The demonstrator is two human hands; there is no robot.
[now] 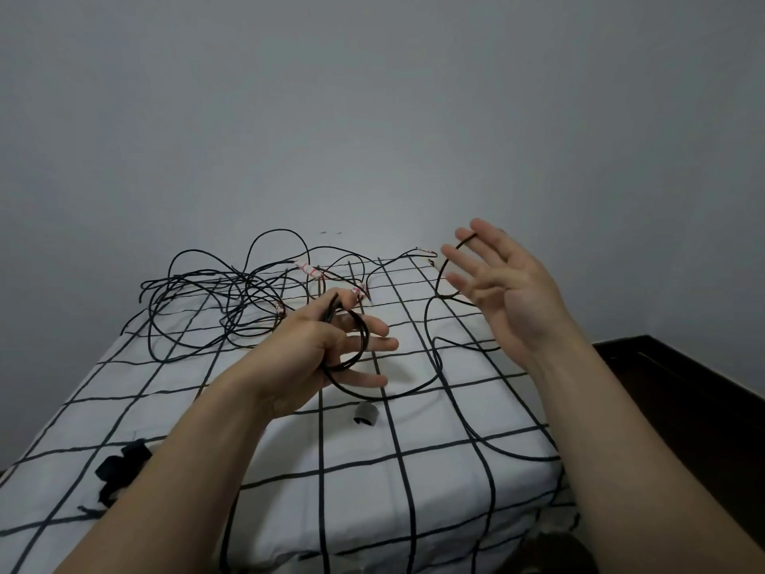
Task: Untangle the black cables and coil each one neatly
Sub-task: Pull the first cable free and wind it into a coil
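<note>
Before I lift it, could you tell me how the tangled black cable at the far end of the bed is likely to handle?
Probably floppy but springy: the tangle arches up off the checked sheet in loose loops. Likely light, being thin. It would probably come up as one snagging clump, since strands cross repeatedly.

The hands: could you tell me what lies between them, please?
In the head view, a black cable runs from the left hand to the right hand, over the checked sheet.
</note>
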